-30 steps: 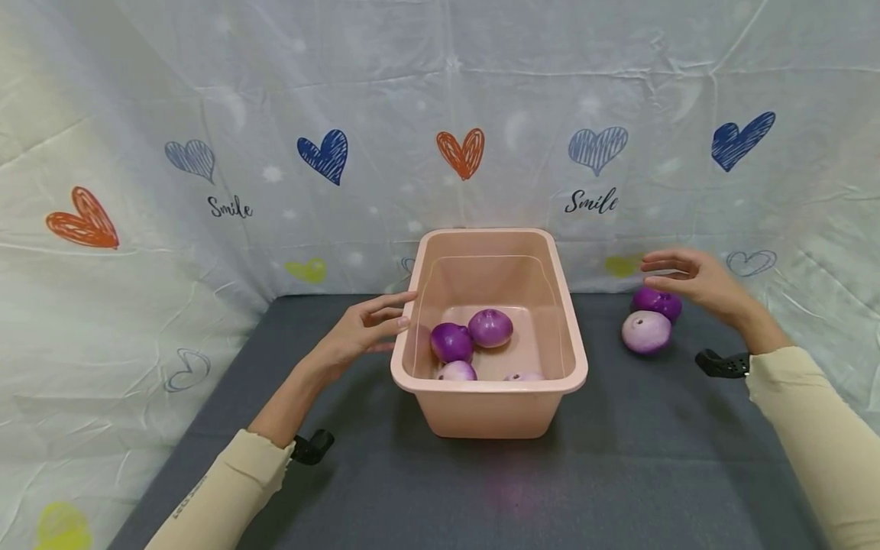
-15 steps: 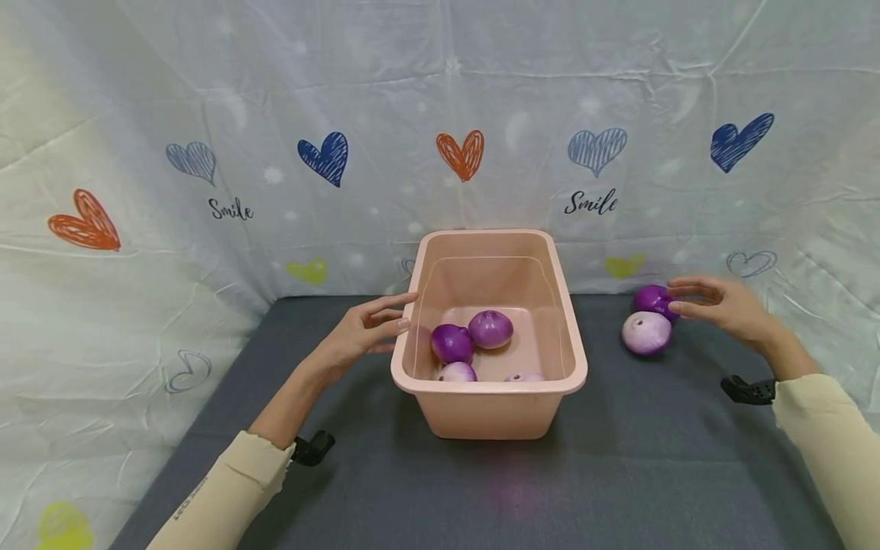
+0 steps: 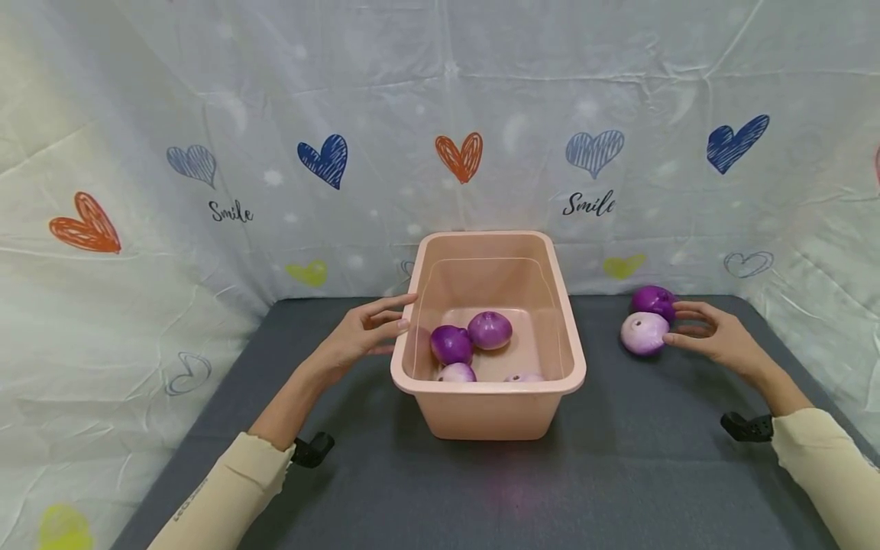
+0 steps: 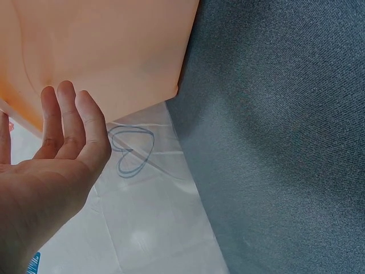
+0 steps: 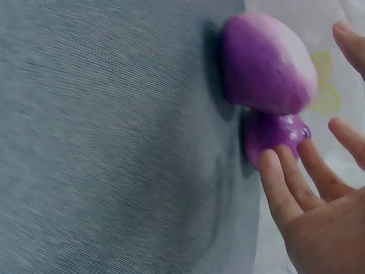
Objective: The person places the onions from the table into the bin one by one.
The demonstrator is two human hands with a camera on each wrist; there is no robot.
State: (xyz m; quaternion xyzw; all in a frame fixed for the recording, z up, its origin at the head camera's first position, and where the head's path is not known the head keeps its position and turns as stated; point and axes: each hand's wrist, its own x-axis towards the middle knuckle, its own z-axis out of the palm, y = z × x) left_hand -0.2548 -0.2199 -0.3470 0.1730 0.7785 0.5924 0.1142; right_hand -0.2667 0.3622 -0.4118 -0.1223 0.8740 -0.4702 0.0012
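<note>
My left hand (image 3: pixel 356 334) rests its fingertips against the left rim of a peach plastic tub (image 3: pixel 488 416), with the fingers loosely extended. Inside the tub lie a dark purple onion (image 3: pixel 451 344), a lighter purple onion (image 3: pixel 490 330), and paler ones partly hidden by the front wall. To the right, my right hand (image 3: pixel 722 340) reaches beside two more onions with thumb and fingers spread. The nearer is pale on top (image 3: pixel 644 334); the darker one (image 3: pixel 653 301) sits behind it. In the right wrist view, a gap shows between the hand and the pale-and-purple onion (image 5: pixel 268 63).
A dark grey cloth (image 3: pixel 440 496) covers the table. Behind and at both sides hangs a white curtain (image 3: pixel 385 84) printed with hearts and "Smile". The tub stands near the table's back edge.
My right hand has moved from above the dark onion, out to the right, then down and nearer beside the pale one. The left hand and the tub stay put.
</note>
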